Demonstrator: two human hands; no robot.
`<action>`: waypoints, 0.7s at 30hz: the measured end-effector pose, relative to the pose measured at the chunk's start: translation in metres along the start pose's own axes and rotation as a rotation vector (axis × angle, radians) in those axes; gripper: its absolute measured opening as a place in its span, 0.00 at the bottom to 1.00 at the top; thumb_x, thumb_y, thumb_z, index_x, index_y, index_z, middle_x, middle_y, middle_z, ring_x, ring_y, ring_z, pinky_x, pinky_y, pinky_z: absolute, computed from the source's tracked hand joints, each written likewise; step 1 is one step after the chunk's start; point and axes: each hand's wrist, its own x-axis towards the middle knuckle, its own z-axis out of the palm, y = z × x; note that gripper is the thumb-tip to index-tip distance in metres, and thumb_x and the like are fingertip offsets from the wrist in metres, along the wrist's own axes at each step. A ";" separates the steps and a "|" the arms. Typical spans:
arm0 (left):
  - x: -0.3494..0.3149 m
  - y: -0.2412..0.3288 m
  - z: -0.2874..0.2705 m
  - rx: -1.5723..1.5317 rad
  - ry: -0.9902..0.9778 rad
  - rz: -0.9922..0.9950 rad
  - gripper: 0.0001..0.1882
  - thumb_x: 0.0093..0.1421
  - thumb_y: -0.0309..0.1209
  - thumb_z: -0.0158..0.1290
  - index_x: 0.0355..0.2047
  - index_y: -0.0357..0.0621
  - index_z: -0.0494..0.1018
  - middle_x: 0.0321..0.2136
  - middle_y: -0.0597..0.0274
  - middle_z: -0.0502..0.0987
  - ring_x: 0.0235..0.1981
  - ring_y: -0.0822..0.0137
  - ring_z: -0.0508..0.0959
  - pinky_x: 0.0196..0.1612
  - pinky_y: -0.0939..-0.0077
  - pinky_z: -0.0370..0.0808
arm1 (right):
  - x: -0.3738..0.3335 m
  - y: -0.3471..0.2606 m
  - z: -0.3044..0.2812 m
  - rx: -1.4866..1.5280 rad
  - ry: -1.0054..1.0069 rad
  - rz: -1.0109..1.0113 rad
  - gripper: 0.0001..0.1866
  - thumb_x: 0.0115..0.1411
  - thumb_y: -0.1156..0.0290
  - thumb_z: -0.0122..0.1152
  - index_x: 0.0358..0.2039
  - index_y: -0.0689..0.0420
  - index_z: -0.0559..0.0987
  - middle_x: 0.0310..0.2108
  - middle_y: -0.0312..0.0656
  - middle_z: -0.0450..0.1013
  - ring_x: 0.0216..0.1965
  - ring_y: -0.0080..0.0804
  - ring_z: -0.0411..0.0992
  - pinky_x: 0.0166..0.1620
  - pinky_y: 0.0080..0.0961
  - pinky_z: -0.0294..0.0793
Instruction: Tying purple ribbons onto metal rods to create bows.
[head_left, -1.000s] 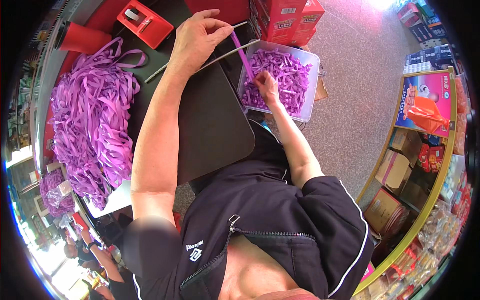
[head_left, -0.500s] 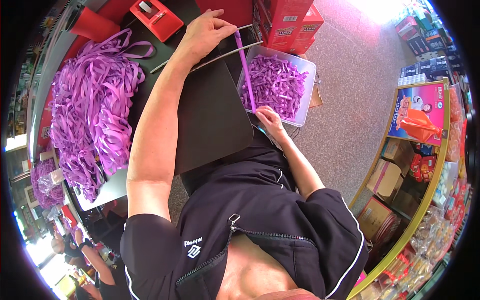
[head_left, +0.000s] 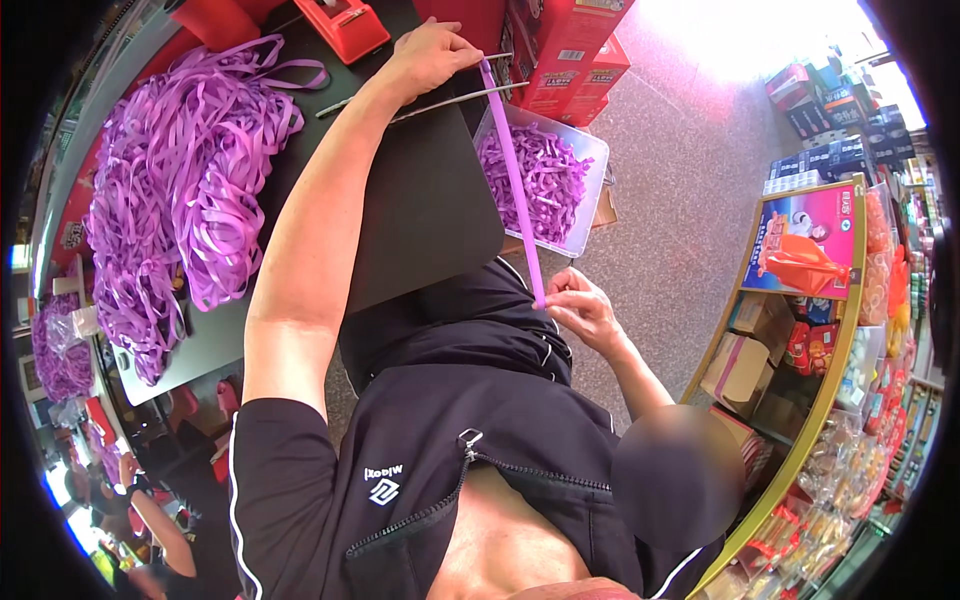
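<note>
Red cartons [head_left: 560, 50] beside purple-strip bin [head_left: 590, 190], yellow-edged shelf [head_left: 800, 330] right.

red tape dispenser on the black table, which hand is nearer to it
Left. The left hand is on the table beside the red tape dispenser; the right hand is down by the lap, far from it.

Purple ribbon [head_left: 515, 175] runs pale violet, one plain strip, no print. Same purple fills the clear box [head_left: 590, 190] and the big heap of ribbon [head_left: 180, 170] on the black table [head_left: 420, 200]. Red tape dispenser [head_left: 345, 25] up top, red cartons [head_left: 565, 50] beside it. Black shirt [head_left: 450, 420] with thin white piping. Speckled grey floor [head_left: 690, 170]. Yellow-edged shelf [head_left: 800, 400].
</note>
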 end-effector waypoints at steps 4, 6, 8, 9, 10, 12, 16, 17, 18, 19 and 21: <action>-0.001 0.001 0.002 0.020 0.012 -0.036 0.15 0.54 0.46 0.50 0.35 0.56 0.80 0.56 0.54 0.66 0.63 0.52 0.52 0.62 0.57 0.45 | 0.006 -0.036 -0.002 -0.145 -0.031 -0.201 0.13 0.47 0.75 0.65 0.36 0.53 0.81 0.31 0.37 0.68 0.34 0.30 0.67 0.37 0.24 0.68; 0.001 0.006 -0.001 0.046 -0.020 -0.063 0.15 0.56 0.45 0.50 0.37 0.54 0.79 0.57 0.52 0.63 0.64 0.52 0.51 0.62 0.60 0.47 | 0.013 -0.051 0.001 -0.215 -0.040 -0.241 0.16 0.44 0.76 0.67 0.37 0.52 0.81 0.31 0.37 0.68 0.35 0.31 0.67 0.38 0.26 0.69; 0.000 0.012 -0.003 0.070 -0.054 -0.091 0.15 0.57 0.43 0.50 0.39 0.51 0.79 0.58 0.51 0.61 0.64 0.53 0.50 0.63 0.64 0.49 | 0.019 -0.062 0.004 -0.276 -0.014 -0.317 0.15 0.43 0.74 0.67 0.35 0.51 0.82 0.30 0.38 0.69 0.32 0.31 0.67 0.36 0.26 0.67; 0.000 0.013 -0.003 0.072 -0.057 -0.097 0.15 0.57 0.43 0.50 0.38 0.51 0.79 0.58 0.51 0.61 0.64 0.52 0.50 0.63 0.64 0.49 | 0.021 -0.066 0.007 -0.282 -0.009 -0.344 0.15 0.41 0.73 0.68 0.34 0.51 0.82 0.30 0.38 0.68 0.32 0.31 0.66 0.35 0.26 0.67; -0.001 0.013 -0.003 0.073 -0.061 -0.104 0.15 0.57 0.44 0.50 0.38 0.51 0.79 0.58 0.52 0.62 0.64 0.52 0.50 0.63 0.65 0.49 | 0.023 -0.071 0.007 -0.288 -0.015 -0.347 0.15 0.41 0.73 0.68 0.34 0.51 0.82 0.30 0.38 0.68 0.32 0.31 0.66 0.35 0.26 0.67; 0.000 0.011 -0.001 0.060 -0.047 -0.089 0.16 0.56 0.46 0.50 0.38 0.52 0.79 0.58 0.52 0.62 0.64 0.52 0.50 0.63 0.62 0.48 | 0.027 -0.082 0.005 -0.329 -0.084 -0.352 0.15 0.43 0.73 0.68 0.34 0.53 0.80 0.31 0.37 0.68 0.32 0.32 0.67 0.36 0.27 0.68; 0.002 0.008 0.007 0.121 0.034 -0.092 0.17 0.53 0.48 0.51 0.35 0.55 0.80 0.49 0.59 0.72 0.62 0.52 0.56 0.61 0.56 0.48 | 0.037 -0.084 0.007 -0.303 -0.115 -0.412 0.13 0.44 0.73 0.68 0.34 0.53 0.80 0.31 0.37 0.68 0.30 0.31 0.65 0.33 0.25 0.67; 0.003 0.007 0.009 0.158 0.052 -0.089 0.17 0.52 0.49 0.51 0.34 0.55 0.80 0.46 0.59 0.74 0.61 0.52 0.57 0.61 0.56 0.49 | 0.037 -0.085 0.007 -0.308 -0.119 -0.411 0.13 0.44 0.73 0.68 0.34 0.53 0.80 0.31 0.37 0.68 0.30 0.31 0.65 0.33 0.25 0.67; 0.004 0.007 0.010 0.155 0.055 -0.092 0.17 0.52 0.49 0.51 0.34 0.55 0.80 0.46 0.59 0.74 0.61 0.52 0.57 0.61 0.56 0.49 | 0.035 -0.086 0.007 -0.255 -0.120 -0.365 0.12 0.45 0.71 0.68 0.33 0.54 0.81 0.31 0.37 0.68 0.30 0.30 0.65 0.32 0.25 0.66; 0.004 0.007 0.012 0.162 0.080 -0.076 0.17 0.52 0.49 0.51 0.34 0.55 0.81 0.44 0.59 0.75 0.59 0.52 0.59 0.60 0.57 0.50 | 0.034 -0.087 0.006 -0.201 -0.121 -0.319 0.11 0.45 0.70 0.68 0.32 0.54 0.81 0.31 0.38 0.68 0.30 0.30 0.65 0.31 0.24 0.65; 0.005 0.006 0.012 0.167 0.105 -0.063 0.17 0.52 0.50 0.51 0.33 0.56 0.81 0.42 0.59 0.76 0.58 0.52 0.62 0.60 0.57 0.52 | 0.035 -0.094 0.001 -0.170 -0.119 -0.306 0.11 0.45 0.68 0.68 0.31 0.55 0.81 0.31 0.38 0.68 0.30 0.29 0.65 0.31 0.23 0.65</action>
